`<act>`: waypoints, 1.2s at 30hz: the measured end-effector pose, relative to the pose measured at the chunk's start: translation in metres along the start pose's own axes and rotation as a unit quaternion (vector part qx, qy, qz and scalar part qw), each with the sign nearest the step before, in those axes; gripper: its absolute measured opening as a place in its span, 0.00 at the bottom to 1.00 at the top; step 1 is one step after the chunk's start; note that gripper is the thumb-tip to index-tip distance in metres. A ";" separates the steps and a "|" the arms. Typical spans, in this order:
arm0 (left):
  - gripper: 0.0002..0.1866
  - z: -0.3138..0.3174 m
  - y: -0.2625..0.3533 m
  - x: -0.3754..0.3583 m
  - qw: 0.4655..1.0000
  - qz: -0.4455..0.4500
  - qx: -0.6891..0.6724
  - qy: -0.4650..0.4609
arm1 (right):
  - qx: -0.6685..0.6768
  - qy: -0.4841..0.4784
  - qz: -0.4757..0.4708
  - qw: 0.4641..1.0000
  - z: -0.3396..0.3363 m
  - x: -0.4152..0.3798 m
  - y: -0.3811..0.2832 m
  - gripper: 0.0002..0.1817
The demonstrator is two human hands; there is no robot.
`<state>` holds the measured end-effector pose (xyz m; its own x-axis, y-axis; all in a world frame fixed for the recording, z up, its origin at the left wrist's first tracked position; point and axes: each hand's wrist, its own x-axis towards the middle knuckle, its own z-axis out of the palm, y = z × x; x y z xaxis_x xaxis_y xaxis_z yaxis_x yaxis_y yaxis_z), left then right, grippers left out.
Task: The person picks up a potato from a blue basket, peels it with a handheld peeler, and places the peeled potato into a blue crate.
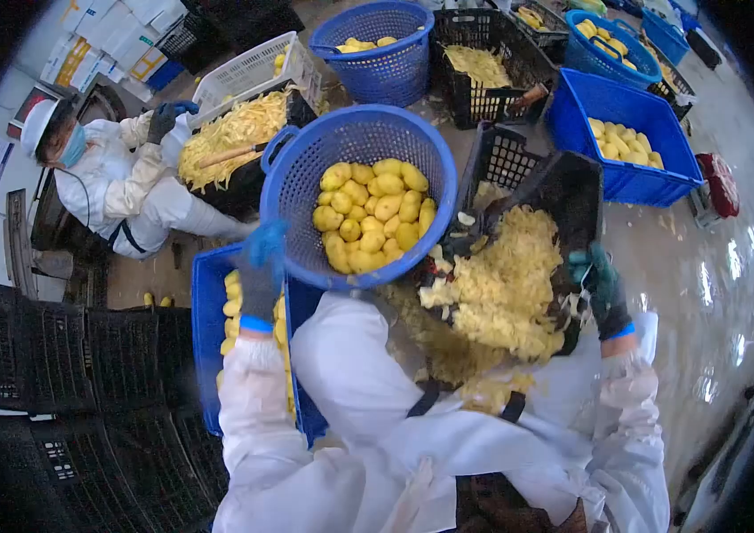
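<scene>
A round blue basket (270, 191) holds many unpeeled yellow potatoes (373, 213). My left hand (261, 266), in a dark and blue glove, is beside the basket's lower left rim, over a blue crate (204, 338) of peeled potatoes; motion smears its fingers. On the right, my right hand (601, 289), in a dark green glove, has its fingers curled round a small metal tool, probably a peeler (585, 282). Just left of that hand, a heap of peelings (510, 284) fills a black crate (577, 200) and spills toward my lap.
A co-worker (124, 169) in white sits at the left beside a crate of peelings (235, 133). Behind stand another blue basket (377, 71), a black crate (484, 102) and a blue bin (643, 178) with peeled potatoes. Black crates (84, 391) line the lower left.
</scene>
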<state>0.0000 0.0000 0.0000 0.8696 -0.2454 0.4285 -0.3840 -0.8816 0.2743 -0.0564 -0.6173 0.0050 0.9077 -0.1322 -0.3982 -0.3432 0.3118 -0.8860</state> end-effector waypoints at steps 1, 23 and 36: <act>0.21 0.002 0.031 0.030 1.000 0.030 -0.002 0.008 | -0.013 0.018 -0.002 1.000 0.005 -0.009 0.002 0.20; 0.46 0.344 -0.009 0.156 0.893 -0.249 0.017 -0.373 | -0.007 0.098 0.069 0.993 0.024 0.003 -0.041 0.22; 0.21 0.083 0.172 0.155 0.478 -0.294 -0.817 -0.135 | 0.181 -0.101 -0.014 0.978 0.022 -0.019 -0.026 0.16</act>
<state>0.0949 -0.2229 0.0420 0.8999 -0.3868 -0.2012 0.4128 0.6070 0.6791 -0.0593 -0.6018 0.0404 0.9569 0.0320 -0.2885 -0.2439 0.6278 -0.7392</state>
